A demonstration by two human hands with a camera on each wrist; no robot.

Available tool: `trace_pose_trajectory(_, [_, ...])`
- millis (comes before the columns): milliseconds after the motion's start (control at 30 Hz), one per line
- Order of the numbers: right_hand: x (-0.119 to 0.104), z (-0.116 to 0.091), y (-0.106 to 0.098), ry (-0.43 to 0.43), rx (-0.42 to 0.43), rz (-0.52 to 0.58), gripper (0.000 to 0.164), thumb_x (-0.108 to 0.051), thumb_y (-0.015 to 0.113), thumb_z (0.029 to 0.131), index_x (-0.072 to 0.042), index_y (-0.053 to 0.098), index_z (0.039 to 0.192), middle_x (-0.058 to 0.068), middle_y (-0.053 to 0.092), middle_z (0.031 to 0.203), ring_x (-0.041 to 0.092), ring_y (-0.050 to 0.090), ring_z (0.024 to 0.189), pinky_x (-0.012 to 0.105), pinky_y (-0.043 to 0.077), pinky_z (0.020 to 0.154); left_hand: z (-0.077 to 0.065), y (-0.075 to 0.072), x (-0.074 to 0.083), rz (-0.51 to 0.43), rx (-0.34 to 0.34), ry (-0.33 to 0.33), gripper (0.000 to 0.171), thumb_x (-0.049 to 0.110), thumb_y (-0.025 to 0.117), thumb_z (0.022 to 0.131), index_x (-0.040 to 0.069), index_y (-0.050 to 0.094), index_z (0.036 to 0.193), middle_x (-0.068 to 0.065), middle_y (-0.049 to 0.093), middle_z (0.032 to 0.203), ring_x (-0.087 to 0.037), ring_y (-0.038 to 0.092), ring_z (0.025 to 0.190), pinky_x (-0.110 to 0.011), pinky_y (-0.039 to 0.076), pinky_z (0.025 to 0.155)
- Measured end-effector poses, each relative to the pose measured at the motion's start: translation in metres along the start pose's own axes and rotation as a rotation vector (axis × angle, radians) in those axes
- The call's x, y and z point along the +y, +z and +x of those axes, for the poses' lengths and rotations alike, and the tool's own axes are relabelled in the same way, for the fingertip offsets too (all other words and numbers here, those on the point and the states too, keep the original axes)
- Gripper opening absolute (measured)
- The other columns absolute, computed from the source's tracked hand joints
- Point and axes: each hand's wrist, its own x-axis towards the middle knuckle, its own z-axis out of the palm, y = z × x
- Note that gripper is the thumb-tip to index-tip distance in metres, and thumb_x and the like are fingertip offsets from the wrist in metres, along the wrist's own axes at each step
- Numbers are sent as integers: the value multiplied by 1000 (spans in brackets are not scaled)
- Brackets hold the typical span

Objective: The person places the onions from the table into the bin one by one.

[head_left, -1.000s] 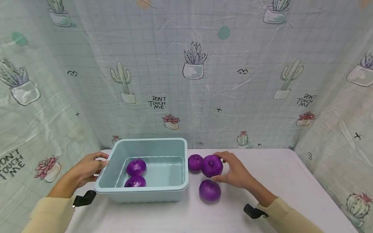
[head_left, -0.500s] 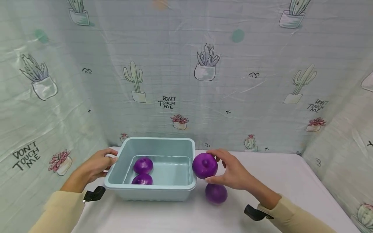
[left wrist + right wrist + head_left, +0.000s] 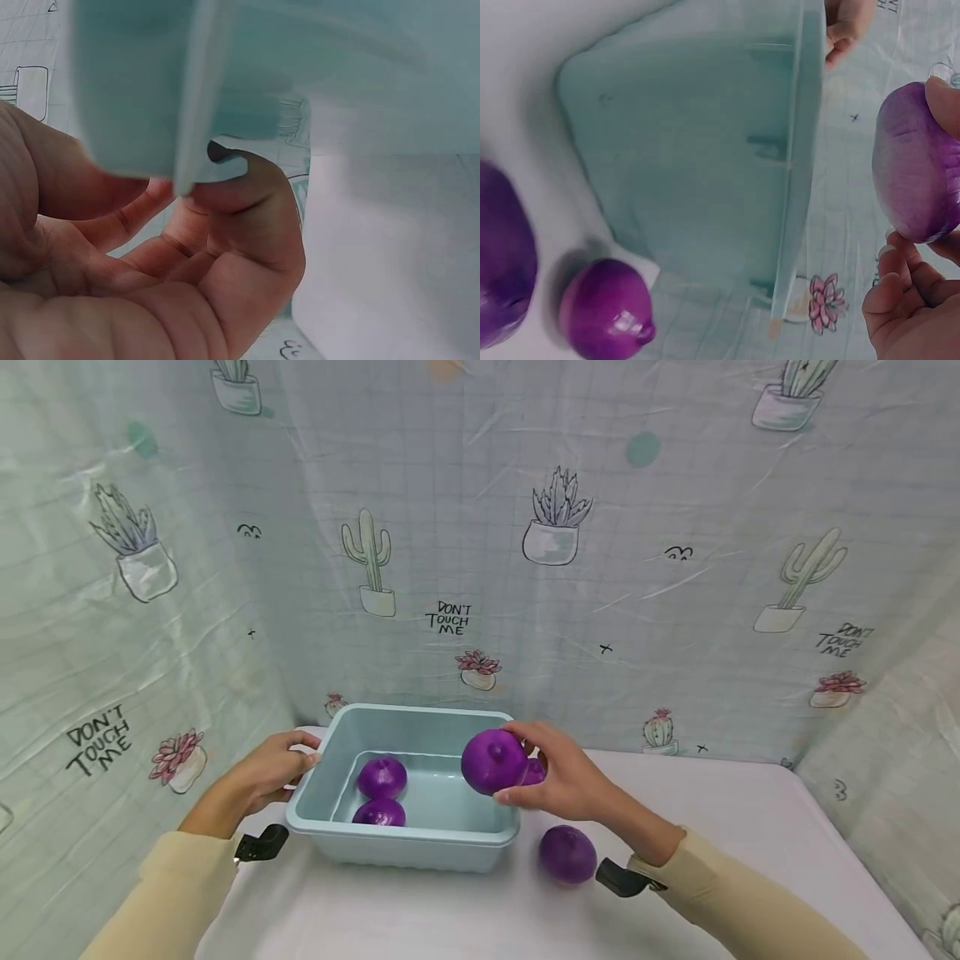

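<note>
Purple onions, five in view, sorted by position. Pale blue tub (image 3: 405, 853) stands upright on a white-covered table (image 3: 367, 918), before a printed curtain (image 3: 465, 535).

Left hand (image 3: 277, 768): at the tub's left end, pinching the rim between thumb and curled forefinger, as the left wrist view confirms. The grip appears to be there to steady the tub.

Right hand (image 3: 566, 774): spread around one onion, the held onion (image 3: 491, 762), with thumb and fingers on opposite sides. The right wrist view puts it above rim level at the tub's right end; whether it is wholly past the rim cannot be judged.

Count inside: two — a rear inner onion (image 3: 382, 777) and a front inner onion (image 3: 379, 812), close together toward the left of the tub floor, which lies bare to their right.

Count outside: two on the table, right of the tub. The near outer onion (image 3: 567, 855) is in plain sight; the far outer onion (image 3: 535, 772) is mostly hidden behind the right hand in the head view, but shows beside the tub in the right wrist view.

Assessment: work seems about midway — two onions inside, one in hand and not yet set down, two untouched on the table.
</note>
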Motion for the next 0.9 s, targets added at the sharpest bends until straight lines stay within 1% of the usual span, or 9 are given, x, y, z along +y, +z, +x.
trace_pose_trajectory(100, [-3, 13, 3, 12, -17, 10, 73, -38, 93, 74, -25, 61, 139, -4, 66, 115, 15, 55, 101, 31, 50, 77, 2, 1, 2, -1, -4, -5, 42, 9, 46, 105, -3, 40, 145, -23, 61, 125, -27, 64, 99, -41, 60, 79])
trace_pose_trajectory(233, [-7, 31, 8, 25, -35, 17, 72, -38, 92, 74, -24, 62, 139, -3, 67, 116, 16, 57, 102, 33, 50, 79, 2, 1, 3, -8, -6, -16, 42, 8, 45, 106, -3, 40, 145, -23, 61, 126, -28, 64, 100, -40, 60, 79])
trace_pose_trajectory(367, [-12, 47, 14, 71, -65, 39, 73, -40, 92, 75, -24, 62, 140, -2, 67, 119, 17, 57, 104, 36, 50, 82, 0, 0, 3, -10, 0, -23, 41, 8, 45, 106, -3, 40, 145, -23, 60, 127, -28, 64, 101, -40, 60, 80])
trace_pose_trajectory(433, [-14, 54, 16, 99, -79, 51, 73, -41, 92, 76, -25, 62, 140, -3, 67, 116, 17, 58, 104, 35, 50, 82, -1, 0, 3, -9, 1, -20, 41, 9, 45, 106, -3, 40, 145, -24, 60, 127, -28, 64, 101, -41, 60, 80])
trace_pose_trajectory(500, [-15, 61, 19, 110, -88, 63, 72, -40, 92, 76, -26, 62, 140, -3, 68, 113, 19, 59, 104, 35, 49, 82, -1, 0, 4, -4, 4, -17, 41, 9, 45, 106, -3, 40, 145, -24, 61, 127, -29, 65, 101, -41, 60, 80])
trace_pose_trajectory(700, [-18, 80, 27, 130, -82, 127, 68, -37, 93, 74, -25, 65, 135, -3, 69, 108, 20, 61, 103, 35, 50, 82, -2, 0, 3, 3, 12, -15, 41, 8, 45, 106, -2, 41, 145, -25, 61, 128, -29, 66, 101, -42, 61, 80])
trace_pose_trajectory(900, [-19, 95, 37, 130, -75, 126, 65, -34, 94, 74, -22, 66, 131, -2, 69, 104, 21, 62, 99, 34, 51, 80, 1, -1, 2, -25, -1, -7, 41, 7, 45, 105, -4, 40, 144, -23, 61, 123, -27, 65, 97, -42, 61, 78])
